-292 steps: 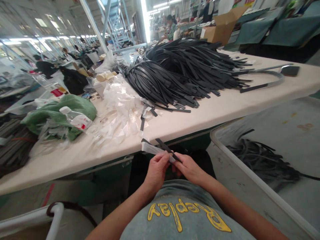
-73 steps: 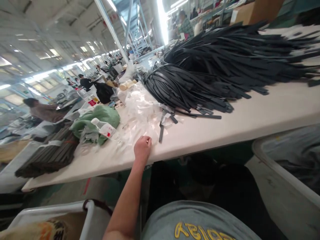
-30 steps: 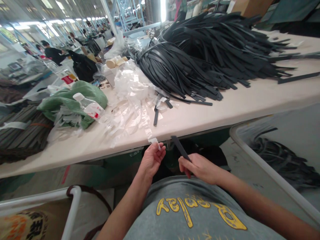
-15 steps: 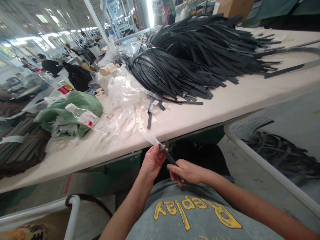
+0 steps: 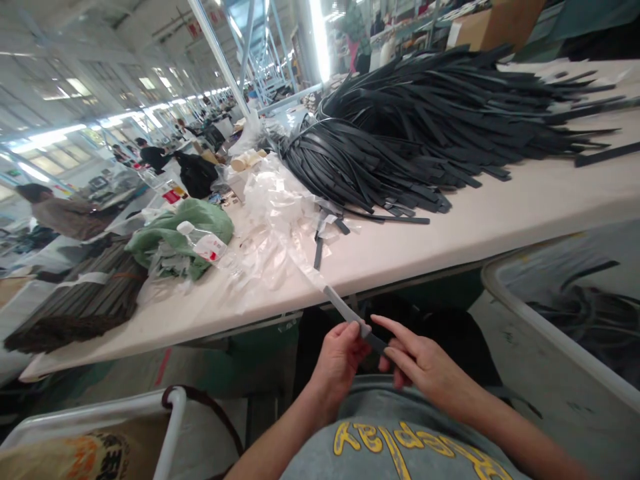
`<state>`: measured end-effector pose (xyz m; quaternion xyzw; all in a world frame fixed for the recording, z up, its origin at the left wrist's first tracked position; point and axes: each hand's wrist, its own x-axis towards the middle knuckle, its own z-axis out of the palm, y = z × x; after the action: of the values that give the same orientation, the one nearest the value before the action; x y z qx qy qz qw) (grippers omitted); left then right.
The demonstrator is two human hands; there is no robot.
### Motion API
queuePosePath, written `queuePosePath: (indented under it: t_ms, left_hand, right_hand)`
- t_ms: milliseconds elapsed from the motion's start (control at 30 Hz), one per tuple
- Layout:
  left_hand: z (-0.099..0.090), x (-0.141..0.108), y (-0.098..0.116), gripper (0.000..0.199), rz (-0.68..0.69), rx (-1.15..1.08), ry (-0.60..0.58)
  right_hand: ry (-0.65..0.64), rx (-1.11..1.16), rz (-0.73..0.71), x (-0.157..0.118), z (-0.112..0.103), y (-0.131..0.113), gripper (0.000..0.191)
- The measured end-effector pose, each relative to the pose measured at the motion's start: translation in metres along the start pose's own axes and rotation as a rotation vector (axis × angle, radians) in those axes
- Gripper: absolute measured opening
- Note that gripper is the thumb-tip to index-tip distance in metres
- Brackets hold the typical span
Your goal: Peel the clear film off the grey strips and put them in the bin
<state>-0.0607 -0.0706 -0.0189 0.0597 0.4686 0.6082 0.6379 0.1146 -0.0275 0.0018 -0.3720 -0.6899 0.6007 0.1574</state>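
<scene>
A dark strip (image 5: 378, 343) with a pale film along its upper part runs between my two hands in front of my shirt. My left hand (image 5: 342, 355) pinches it where film and dark strip meet. Against the strip's lower part, my right hand (image 5: 417, 353) closes its thumb and lower fingers, its index finger stretched out. From the held piece, a translucent film (image 5: 305, 267) trails up over the table edge to a crumpled heap of clear film (image 5: 275, 193). Beyond it lies a big pile of black strips (image 5: 370, 160) on the pale table (image 5: 465, 233).
On the left of the table are a green cloth (image 5: 215, 217), a plastic bottle (image 5: 203, 241) and a bundle of dark strips (image 5: 90, 300). A white-rimmed bin (image 5: 550, 333) with strips stands at right, another bin (image 5: 177, 427) at lower left. A person (image 5: 65, 213) is at far left.
The view has shifted, so the scene sits further right. Both hands are lower along the strip, and pale film now covers its upper part. My right index finger has stretched out.
</scene>
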Motion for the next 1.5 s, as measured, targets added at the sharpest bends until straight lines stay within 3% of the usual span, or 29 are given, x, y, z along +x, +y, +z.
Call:
queuePosePath:
  t_ms: [100,233,467,633,833,1000,1233,1367,1500]
  left_hand:
    - [0.003,-0.006,-0.005,0.029,0.017,0.018,-0.013]
    - [0.003,-0.006,-0.005,0.029,0.03,0.013,0.033]
    - [0.024,-0.013,-0.014,0.028,-0.048,0.124,-0.185]
    - [0.028,-0.013,-0.007,0.031,0.01,0.106,-0.049]
    - [0.037,-0.018,-0.023,0.033,-0.071,0.206,-0.184]
    - [0.036,-0.014,-0.026,0.033,0.012,0.242,-0.113]
    - [0.042,-0.018,-0.041,0.035,-0.075,0.345,-0.247]
    - [0.042,-0.017,-0.038,0.034,0.009,0.357,-0.191]
    - [0.039,-0.015,-0.047,0.035,-0.064,0.376,-0.238]
  right_hand:
    - [-0.03,-0.006,-0.015,-0.007,-0.008,0.002,0.06]
    - [-0.021,-0.069,0.062,-0.037,-0.029,0.014,0.061]
    - [0.081,-0.046,-0.014,-0.032,-0.023,0.007,0.058]
    - [0.079,-0.006,0.086,-0.057,-0.039,0.031,0.065]
    - [0.135,-0.042,0.03,-0.053,-0.03,0.033,0.062]
    - [0.112,0.017,0.128,-0.073,-0.038,0.055,0.071]
    - [0.141,-0.014,0.037,-0.065,-0.03,0.054,0.064]
    - [0.135,0.006,0.099,-0.089,-0.039,0.083,0.07]
    - [0.12,0.024,0.132,-0.097,-0.036,0.091,0.067]
